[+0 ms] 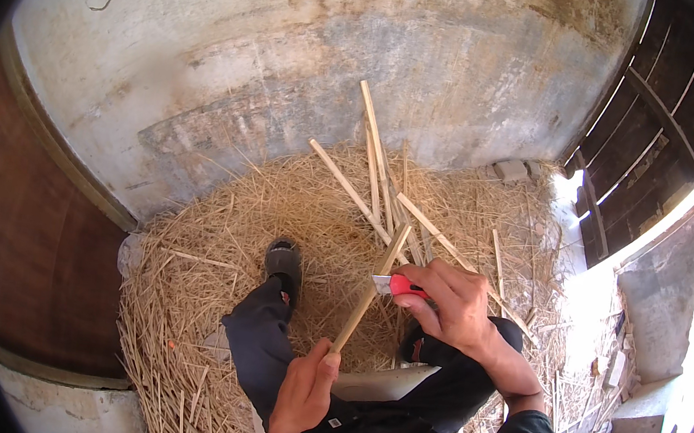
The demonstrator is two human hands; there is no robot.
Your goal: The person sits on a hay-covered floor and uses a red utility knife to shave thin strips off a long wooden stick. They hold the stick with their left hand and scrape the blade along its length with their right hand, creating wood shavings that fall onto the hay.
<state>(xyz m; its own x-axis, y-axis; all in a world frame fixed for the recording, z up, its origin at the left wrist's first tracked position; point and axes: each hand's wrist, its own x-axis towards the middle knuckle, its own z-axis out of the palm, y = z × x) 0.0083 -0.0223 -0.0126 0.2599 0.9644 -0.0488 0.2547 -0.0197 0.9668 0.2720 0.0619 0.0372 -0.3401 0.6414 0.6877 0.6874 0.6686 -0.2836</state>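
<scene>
the left hand was clamped around the lower end of a thin pale stick, fingers wrapped shut on it just above the lap. the right hand was closed on a red-handled knife, whose short blade met the stick partway up its length, on the stick's right side.

the stick's long axis ran from the left hand up and to the right, away from the body, its free tip ending among other sticks that lay crossed on the straw. so the held end sat nearest the left hand, while the right hand stood further up and to the right of the stick, the blade touching it between grip and tip (whether it had bitten into the wood could not be told).

the person sat with dark-trousered legs stretched forward, one shoe resting on the straw heap. the straw spread over the floor up to a stained grey wall. a dark slatted door stood at the right, with bright light coming in beside it.
</scene>
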